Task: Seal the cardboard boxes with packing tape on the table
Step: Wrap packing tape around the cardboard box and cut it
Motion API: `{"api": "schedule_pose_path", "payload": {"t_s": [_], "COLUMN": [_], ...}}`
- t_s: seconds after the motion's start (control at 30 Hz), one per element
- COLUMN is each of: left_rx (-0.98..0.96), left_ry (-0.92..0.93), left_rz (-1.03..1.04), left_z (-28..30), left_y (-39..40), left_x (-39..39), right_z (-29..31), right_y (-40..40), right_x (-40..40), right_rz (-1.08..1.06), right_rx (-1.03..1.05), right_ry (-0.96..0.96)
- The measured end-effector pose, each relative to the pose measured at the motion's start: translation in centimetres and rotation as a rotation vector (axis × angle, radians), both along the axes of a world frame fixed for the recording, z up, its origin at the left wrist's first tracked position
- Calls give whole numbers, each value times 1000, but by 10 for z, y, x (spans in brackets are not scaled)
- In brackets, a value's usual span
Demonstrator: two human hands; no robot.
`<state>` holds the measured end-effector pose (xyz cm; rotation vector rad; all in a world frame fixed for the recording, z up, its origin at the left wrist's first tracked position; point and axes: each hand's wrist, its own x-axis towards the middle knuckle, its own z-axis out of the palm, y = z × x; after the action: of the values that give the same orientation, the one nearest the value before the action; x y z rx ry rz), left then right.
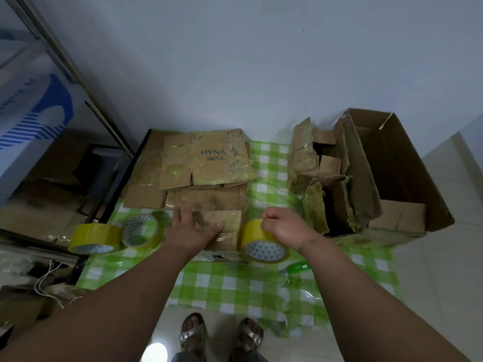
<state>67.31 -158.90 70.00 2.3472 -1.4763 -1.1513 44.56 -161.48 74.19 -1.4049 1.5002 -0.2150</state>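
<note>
Sandalled feet (220,335) stood on pale floor at the bottom edge, below the table (235,288) with its green-and-white checked cloth. Both forearms reached forward over the cloth. Left hand (194,227) lay flat, fingers straight and spread, pressing the top of a small box (224,231) at the table's middle. Right hand (283,227) gripped a yellow tape roll (264,244), fingers curled over its rim, the roll standing on edge and touching the box's right side. Whether a strip was drawn out onto the box could not be told. Two more rolls (115,236) sat together left of the box, near the table's left edge. A green cutter (296,267) lay on the cloth just below the right wrist. Flattened cardboard (206,163), one sheet marked HYNA, was stacked behind the box. Open, torn cartons (366,173) stood at the right end.
</note>
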Motion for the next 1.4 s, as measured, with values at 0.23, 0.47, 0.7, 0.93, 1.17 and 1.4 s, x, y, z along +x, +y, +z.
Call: {"api": "schedule_pose_path", "payload": {"t_s": [0.23, 0.47, 0.7, 0.93, 1.17, 1.4], "left_rx": [28, -53, -11, -81, -147, -218], "left_ry": [138, 451, 319, 293, 276, 382], "left_rz": [47, 405, 516, 464, 233, 211], "left_z": [5, 7, 6, 18, 45, 56], "left_y": [-10, 2, 13, 8, -17, -33], "left_x": [2, 26, 24, 21, 15, 8], "right_z": [5, 10, 16, 11, 14, 8], "right_y": [-6, -7, 2, 1, 21, 59], "right_x": [19, 25, 35, 40, 30, 30], "right_rz": [116, 216, 200, 223, 80, -337], "right_rx": [-46, 18, 53, 46, 141, 218], "right_ry": [175, 274, 190, 281, 163, -75]}}
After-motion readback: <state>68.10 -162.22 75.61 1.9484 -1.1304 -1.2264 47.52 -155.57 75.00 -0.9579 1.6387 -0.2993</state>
